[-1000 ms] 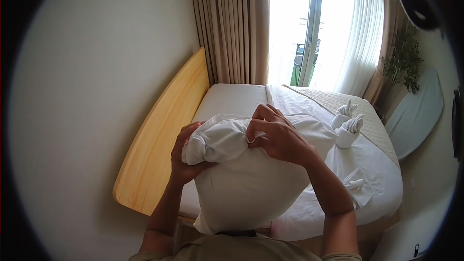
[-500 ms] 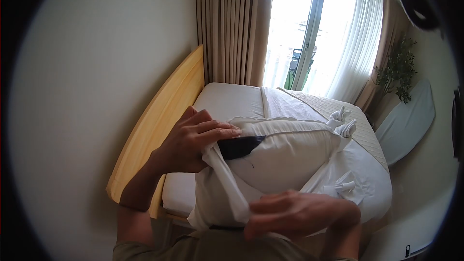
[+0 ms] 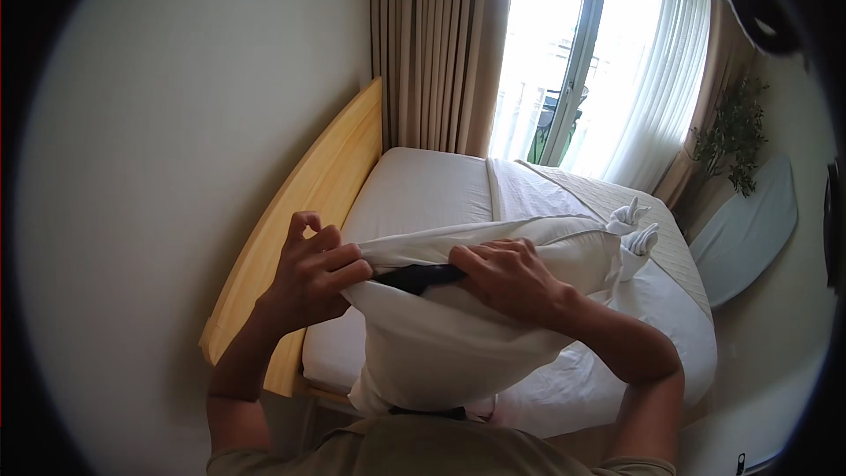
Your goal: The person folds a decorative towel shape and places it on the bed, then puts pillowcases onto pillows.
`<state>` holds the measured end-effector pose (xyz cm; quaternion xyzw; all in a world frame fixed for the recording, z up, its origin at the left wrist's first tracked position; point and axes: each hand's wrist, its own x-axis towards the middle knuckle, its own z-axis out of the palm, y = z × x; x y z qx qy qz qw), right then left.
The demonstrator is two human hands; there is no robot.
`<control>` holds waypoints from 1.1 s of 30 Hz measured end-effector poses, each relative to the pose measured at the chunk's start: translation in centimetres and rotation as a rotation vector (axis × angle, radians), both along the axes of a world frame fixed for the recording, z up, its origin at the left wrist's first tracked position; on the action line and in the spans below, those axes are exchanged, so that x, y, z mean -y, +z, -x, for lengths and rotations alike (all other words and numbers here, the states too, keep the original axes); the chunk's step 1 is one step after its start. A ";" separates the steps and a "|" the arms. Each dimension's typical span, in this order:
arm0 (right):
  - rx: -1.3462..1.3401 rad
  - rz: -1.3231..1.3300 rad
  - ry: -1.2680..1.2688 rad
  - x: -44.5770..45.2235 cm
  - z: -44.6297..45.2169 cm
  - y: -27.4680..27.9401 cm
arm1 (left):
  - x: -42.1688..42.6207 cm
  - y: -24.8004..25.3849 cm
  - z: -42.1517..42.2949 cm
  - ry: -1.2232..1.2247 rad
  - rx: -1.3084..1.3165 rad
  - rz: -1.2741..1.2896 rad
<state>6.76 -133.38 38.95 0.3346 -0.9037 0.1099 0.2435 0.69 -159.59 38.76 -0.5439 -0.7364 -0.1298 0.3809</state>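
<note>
A white pillow (image 3: 568, 253) in a loose white pillowcase (image 3: 449, 348) is held up before my body, above the near part of the bed. My left hand (image 3: 319, 271) is closed on the pillowcase at its left corner, with the index finger crooked up. Over the middle of the upper edge, my right hand (image 3: 515, 278) has its fingers curled onto the pillow; its thumb is hidden. Something black (image 3: 419, 278) shows in the gap between my hands, and I cannot make out what it is.
A bed with a white sheet (image 3: 423, 185) and a wooden headboard (image 3: 295, 203) lies ahead. Folded white towels (image 3: 636, 242) stand on it beyond the pillow. A brown curtain (image 3: 436, 53), a window, a plant (image 3: 733, 137) and a pale covered board (image 3: 749, 234) are behind and to the right.
My right hand has moved up from the lower front to the pillow's upper edge. My left hand has shifted slightly left and down, and the cloth now covers more of the pillow's front.
</note>
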 end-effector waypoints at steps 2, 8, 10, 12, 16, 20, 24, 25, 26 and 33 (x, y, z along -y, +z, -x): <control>0.004 0.024 0.002 -0.4 -0.3 0.9 | 1.0 -2.0 0.5 0.000 0.049 -0.014; -0.142 0.132 0.005 -0.8 0.1 0.8 | 2.2 -21.7 1.4 -0.209 0.779 -0.061; -0.203 0.149 0.073 0.6 0.7 -1.2 | 2.3 -26.0 -0.4 -0.159 1.298 0.043; -0.261 0.212 0.111 2.3 0.7 -1.5 | 4.2 -25.4 1.4 -0.306 1.851 0.071; -0.330 0.220 0.227 6.1 0.5 -2.1 | 6.1 -8.9 7.6 -0.501 1.739 -0.175; -0.304 0.148 0.352 11.6 -0.3 -3.9 | -3.9 4.2 6.0 -0.269 1.246 0.064; -0.296 0.077 0.461 12.6 -1.4 -3.5 | -13.5 2.7 2.5 0.093 0.542 0.537; -0.278 0.049 0.448 12.0 -1.8 -3.4 | -14.8 2.0 2.4 0.221 0.571 0.605; -0.280 0.052 0.446 10.8 -1.9 -3.5 | -15.1 1.4 2.8 0.221 0.570 0.608; -0.327 0.108 0.267 -0.1 -0.1 -6.5 | -14.0 -0.1 4.5 -0.080 0.677 0.176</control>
